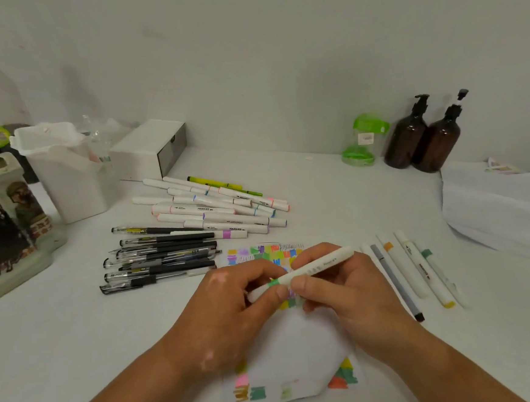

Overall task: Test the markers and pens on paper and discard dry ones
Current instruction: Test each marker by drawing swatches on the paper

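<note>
white marker (304,272), green band | tilted, over swatch-covered paper (288,351)

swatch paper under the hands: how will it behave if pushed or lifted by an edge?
Likely floppy: the paper is one thin sheet, and its lower right corner already looks curled up. Probably very light, so a push may slide it across the smooth white table rather than stop. Lifted by one edge, it should droop.
</note>
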